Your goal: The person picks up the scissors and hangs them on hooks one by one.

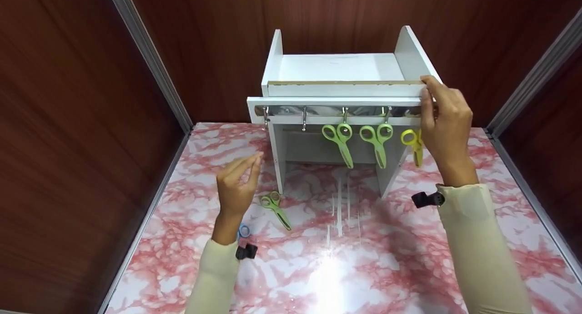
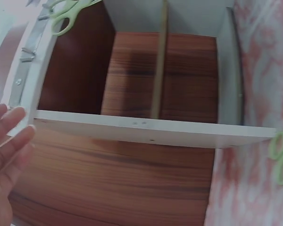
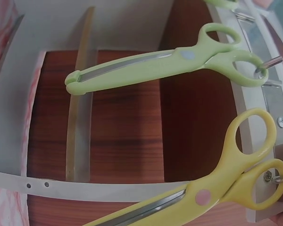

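A white shelf unit (image 1: 336, 90) carries a hook rail (image 1: 325, 119) along its front. My right hand (image 1: 448, 118) grips the rail's right end, thumb in front and fingertips over the upper edge. Just beside it, yellow scissors (image 1: 413, 143) hang from a hook, seen close in the right wrist view. Two pairs of green scissors, one by the middle (image 1: 338, 139) and one further right (image 1: 376, 139), hang on other hooks. My left hand (image 1: 236, 184) is raised left of the unit, fingers extended and holding nothing. The left wrist view shows its fingers (image 2: 12, 141) near the rail's left end.
Another pair of green scissors (image 1: 275, 209) lies on the red-and-white marbled surface (image 1: 291, 277) by the unit's left leg. Blue scissors (image 1: 244, 231) are partly hidden behind the left wrist. Two left hooks (image 1: 303, 118) carry nothing. Brown wooden panels (image 1: 82, 123) stand around the surface.
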Motion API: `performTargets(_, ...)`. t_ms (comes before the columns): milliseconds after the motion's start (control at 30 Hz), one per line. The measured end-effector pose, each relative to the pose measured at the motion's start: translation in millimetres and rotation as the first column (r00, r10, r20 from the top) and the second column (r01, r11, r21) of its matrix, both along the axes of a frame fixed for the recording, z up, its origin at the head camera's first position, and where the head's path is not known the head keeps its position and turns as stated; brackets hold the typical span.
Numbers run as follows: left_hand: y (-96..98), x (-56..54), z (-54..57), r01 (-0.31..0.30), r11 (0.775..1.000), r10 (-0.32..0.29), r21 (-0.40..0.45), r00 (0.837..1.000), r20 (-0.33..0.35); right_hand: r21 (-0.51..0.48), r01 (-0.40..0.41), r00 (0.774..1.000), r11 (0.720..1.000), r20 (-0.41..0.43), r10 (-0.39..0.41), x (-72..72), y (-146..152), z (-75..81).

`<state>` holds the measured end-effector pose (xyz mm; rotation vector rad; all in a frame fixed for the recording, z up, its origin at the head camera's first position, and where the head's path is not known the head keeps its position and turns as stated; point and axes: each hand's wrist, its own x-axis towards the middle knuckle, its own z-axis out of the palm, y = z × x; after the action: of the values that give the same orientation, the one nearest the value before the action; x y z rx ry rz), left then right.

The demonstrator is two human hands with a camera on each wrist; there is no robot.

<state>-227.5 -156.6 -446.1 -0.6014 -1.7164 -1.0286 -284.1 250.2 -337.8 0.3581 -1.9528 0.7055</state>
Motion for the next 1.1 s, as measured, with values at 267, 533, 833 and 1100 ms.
performTargets(267,-0.1,11.8,-30.0,-0.003,0.996,0.023,-0.090,0.977,0.213,-0.014,-0.027,1.000,1.000,0.002,0.027,-0.5,-1.0,1.3)
performTargets(533,-1.1,18.8,-49.1,0.063,0.987,-0.010,-0.150,0.943,0.332,-0.057,-0.110,0.994,0.992,-0.014,0.110,4.5,5.3,0.8)
performTargets(833,-1.3,26.1,-65.2,0.120,0.975,0.000,-0.189,0.844,0.536,-0.233,-0.315,0.947,0.920,-0.140,0.289,29.5,3.0,10.3)
performTargets(1100,4.3,26.0,-69.4,0.081,0.947,0.169,-0.310,0.696,0.698,-0.242,-0.348,0.935,0.906,-0.160,0.317,29.8,8.2,6.6)
